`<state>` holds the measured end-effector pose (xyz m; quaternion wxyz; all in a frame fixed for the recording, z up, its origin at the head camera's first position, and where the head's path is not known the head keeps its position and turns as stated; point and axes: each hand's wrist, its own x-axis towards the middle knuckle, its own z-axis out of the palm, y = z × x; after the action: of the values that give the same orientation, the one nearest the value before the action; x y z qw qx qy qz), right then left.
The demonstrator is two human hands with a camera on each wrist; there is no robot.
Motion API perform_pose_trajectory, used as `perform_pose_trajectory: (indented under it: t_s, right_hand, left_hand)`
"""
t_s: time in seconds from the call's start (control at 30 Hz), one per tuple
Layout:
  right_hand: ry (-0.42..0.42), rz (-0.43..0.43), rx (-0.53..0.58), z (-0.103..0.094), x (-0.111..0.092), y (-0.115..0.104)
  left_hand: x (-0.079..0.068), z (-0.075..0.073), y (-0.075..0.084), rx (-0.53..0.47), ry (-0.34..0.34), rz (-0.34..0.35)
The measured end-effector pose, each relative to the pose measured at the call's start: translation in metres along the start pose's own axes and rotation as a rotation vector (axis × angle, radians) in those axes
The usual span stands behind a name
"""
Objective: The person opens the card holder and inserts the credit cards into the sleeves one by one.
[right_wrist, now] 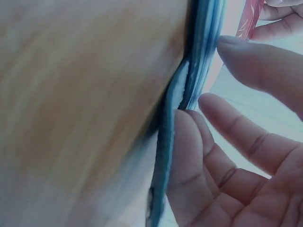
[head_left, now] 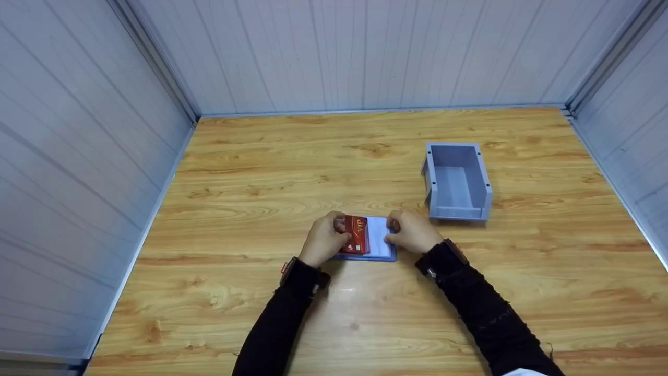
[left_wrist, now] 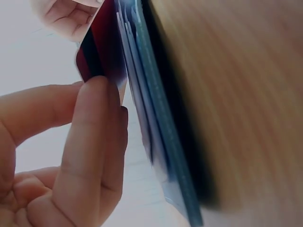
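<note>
A blue card holder (head_left: 389, 258) with clear plastic sleeves (head_left: 378, 237) lies open on the table in the head view. My left hand (head_left: 323, 240) pinches a red VIP card (head_left: 358, 234) between thumb and fingers, over the left part of the holder. The left wrist view shows the dark stripe on the back of this card (left_wrist: 94, 52), which is tilted away from the stacked sleeves (left_wrist: 137, 85). My right hand (head_left: 415, 231) grips the holder's right edge. Seen from the right wrist, its fingers (right_wrist: 184, 156) press against the holder's flap (right_wrist: 165, 151).
A grey plastic bin (head_left: 453, 188) stands on the wooden table (head_left: 261, 177), beyond and to the right of the right hand. Pale panel walls (head_left: 339, 57) close off the table at the back and both sides.
</note>
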<state>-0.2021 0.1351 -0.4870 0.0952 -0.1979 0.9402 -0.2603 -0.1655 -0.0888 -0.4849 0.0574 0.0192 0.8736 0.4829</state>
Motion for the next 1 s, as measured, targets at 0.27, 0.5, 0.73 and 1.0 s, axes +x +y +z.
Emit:
perform_pose_trajectory:
  t_s: [0.27,0.5,0.73,1.0]
  right_hand:
    - [-0.018,0.015,0.031,-0.002,-0.001,0.001]
    - [-0.024,0.013,0.044,-0.001,0.001,0.003]
    - [-0.031,0.014,0.046,-0.001,0.001,0.003]
    - [-0.025,-0.007,0.05,-0.002,0.001,0.005]
  left_hand:
    - [-0.001,0.002,0.001,0.052,-0.041,0.011]
    - [-0.001,0.006,0.002,0.061,-0.056,0.024]
    - [-0.001,0.011,0.004,0.055,-0.069,0.042]
    - [-0.001,0.015,0.007,0.033,-0.092,0.059]
